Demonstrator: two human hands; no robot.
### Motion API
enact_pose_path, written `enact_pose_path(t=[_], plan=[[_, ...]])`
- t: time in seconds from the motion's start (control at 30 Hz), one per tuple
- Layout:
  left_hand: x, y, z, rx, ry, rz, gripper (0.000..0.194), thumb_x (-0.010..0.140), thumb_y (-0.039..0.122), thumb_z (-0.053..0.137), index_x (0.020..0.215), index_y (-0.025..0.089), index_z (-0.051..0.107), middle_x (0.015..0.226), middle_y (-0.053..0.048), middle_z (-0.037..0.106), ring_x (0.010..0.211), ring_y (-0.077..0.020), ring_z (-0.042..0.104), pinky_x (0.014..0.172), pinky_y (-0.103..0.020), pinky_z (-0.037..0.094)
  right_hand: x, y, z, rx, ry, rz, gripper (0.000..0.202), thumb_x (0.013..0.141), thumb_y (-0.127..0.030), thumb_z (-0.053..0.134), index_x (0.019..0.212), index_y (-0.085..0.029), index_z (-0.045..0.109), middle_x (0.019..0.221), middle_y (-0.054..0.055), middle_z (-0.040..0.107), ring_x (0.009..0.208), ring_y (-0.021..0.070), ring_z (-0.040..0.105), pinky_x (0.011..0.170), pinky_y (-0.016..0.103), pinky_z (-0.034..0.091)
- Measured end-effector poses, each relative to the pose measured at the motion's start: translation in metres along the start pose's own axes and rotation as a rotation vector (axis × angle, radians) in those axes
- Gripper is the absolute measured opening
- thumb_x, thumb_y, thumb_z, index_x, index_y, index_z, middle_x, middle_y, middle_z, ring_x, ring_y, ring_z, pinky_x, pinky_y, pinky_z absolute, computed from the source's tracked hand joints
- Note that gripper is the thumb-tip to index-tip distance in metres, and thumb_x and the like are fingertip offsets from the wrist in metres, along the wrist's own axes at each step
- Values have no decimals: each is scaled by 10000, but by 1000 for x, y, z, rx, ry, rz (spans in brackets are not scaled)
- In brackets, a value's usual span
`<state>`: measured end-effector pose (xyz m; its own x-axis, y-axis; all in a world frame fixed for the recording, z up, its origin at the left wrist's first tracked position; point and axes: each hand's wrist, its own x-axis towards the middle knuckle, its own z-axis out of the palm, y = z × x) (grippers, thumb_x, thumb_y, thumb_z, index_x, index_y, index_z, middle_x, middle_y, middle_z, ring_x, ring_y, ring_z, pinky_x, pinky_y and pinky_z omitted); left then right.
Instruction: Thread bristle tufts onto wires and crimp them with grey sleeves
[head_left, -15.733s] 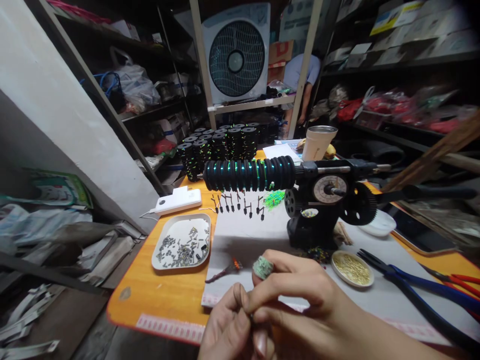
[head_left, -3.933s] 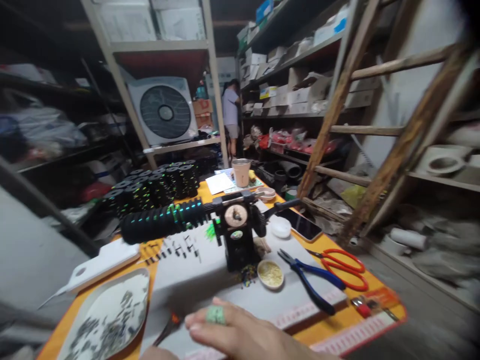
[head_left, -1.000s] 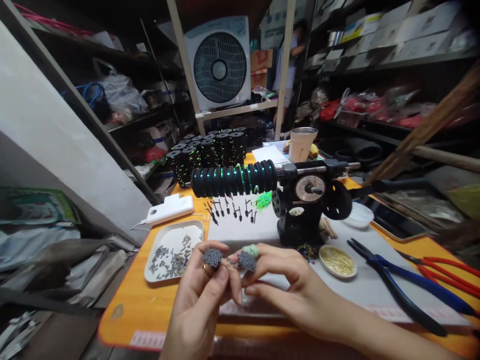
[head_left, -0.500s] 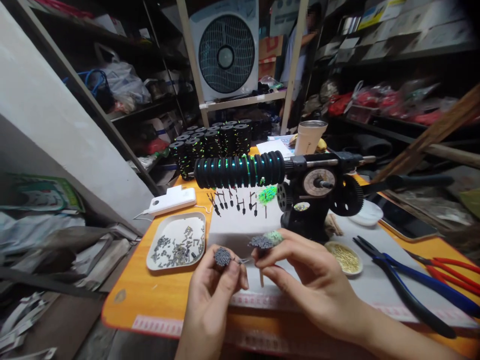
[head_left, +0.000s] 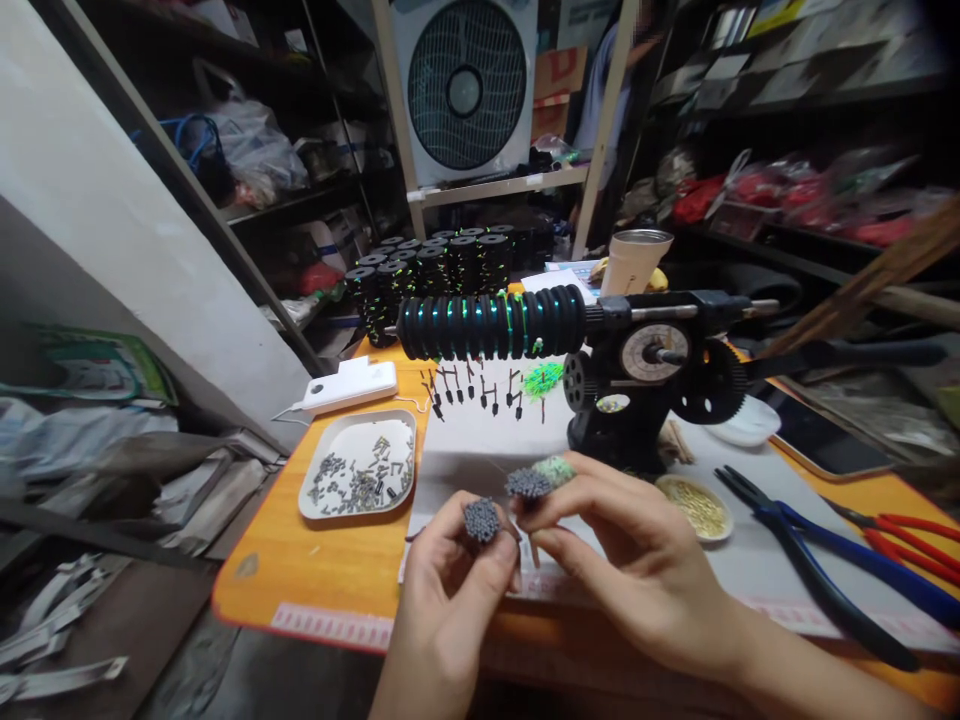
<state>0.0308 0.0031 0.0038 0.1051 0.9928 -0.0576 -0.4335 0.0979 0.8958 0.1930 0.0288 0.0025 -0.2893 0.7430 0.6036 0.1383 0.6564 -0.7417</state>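
My left hand [head_left: 454, 605] is closed around a tight bundle of thin dark grey rods [head_left: 481, 521], their round ends facing up towards me. Close beside it, my right hand [head_left: 637, 545] pinches a similar grey bundle [head_left: 528, 483], tilted, with a pale green speckled piece [head_left: 555, 467] against its far side. A thin brown stick [head_left: 535, 552] sticks out below the right fingers. The fingertips of both hands nearly meet, and my fingers hide the lower parts of the bundles. Beyond the hands, a black winding machine [head_left: 615, 420] carries a row of black rings with green-blue thread [head_left: 491, 325].
A white tray [head_left: 304, 495] of small metal tubes lies to the left, near a white power bank [head_left: 351, 386]. At right are a dish of gold bits [head_left: 694, 507], blue-handled pliers [head_left: 810, 560], red-handled pliers [head_left: 900, 535] and a phone [head_left: 821, 430]. A cup [head_left: 636, 262] stands behind.
My left hand has moved right, bringing its bundle close to the right hand's. The gap between the hands has narrowed, and the whole view has shifted slightly.
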Motion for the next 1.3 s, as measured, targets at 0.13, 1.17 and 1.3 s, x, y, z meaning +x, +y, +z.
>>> enact_pose_path(t=[0.13,1.17,1.3], plan=[[0,-5,-1,-136,-57,-8,185,826,333,761,819,156,709,630,19,523,610,-89,459,617,-202,382,-1,2,0,-37,13,22,130,915,-90,596,901,-210,645,840,18,648,774,152,608,683,266,460],[3,-5,8,-347,88,-168,259,727,266,847,703,127,630,554,49,513,456,-20,287,417,-120,230,-4,6,5,-250,-28,-183,184,886,2,546,953,-151,623,790,49,571,716,162,551,596,273,466],[3,-4,7,-406,48,-197,279,748,237,831,679,130,582,539,84,426,466,-26,197,407,-127,198,-4,6,5,-267,-39,-216,195,885,4,521,963,-146,617,816,75,584,737,183,550,603,297,476]])
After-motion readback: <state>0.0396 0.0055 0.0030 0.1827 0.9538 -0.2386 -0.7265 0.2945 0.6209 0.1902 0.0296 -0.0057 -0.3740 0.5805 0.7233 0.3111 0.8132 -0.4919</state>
